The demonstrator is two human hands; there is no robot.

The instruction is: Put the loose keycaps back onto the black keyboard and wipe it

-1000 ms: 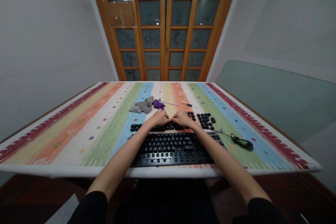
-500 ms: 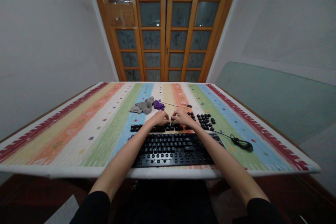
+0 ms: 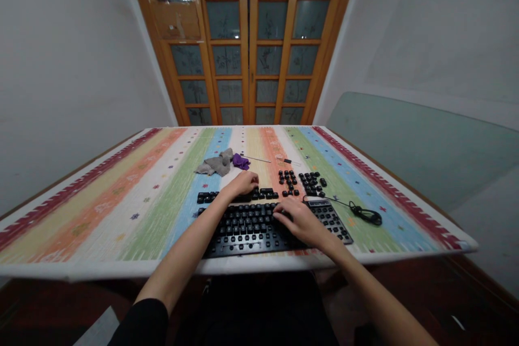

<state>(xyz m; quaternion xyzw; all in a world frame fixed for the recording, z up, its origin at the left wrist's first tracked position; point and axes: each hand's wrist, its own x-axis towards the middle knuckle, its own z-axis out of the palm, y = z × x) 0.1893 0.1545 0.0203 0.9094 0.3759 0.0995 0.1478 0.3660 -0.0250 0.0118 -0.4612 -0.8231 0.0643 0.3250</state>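
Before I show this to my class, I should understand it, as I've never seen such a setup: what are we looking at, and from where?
There is no machine here: a person works with two bare hands, seen by a camera worn on their head, looking forward and down. On the striped tablecloth lies a black keyboard, with loose black keys beyond it. A coiled cable lies to the right; farther back are crumpled grey cloth and purple cloth. The left hand is by the loose keys, the right hand over the keyboard. Whether either holds something small, I cannot tell.
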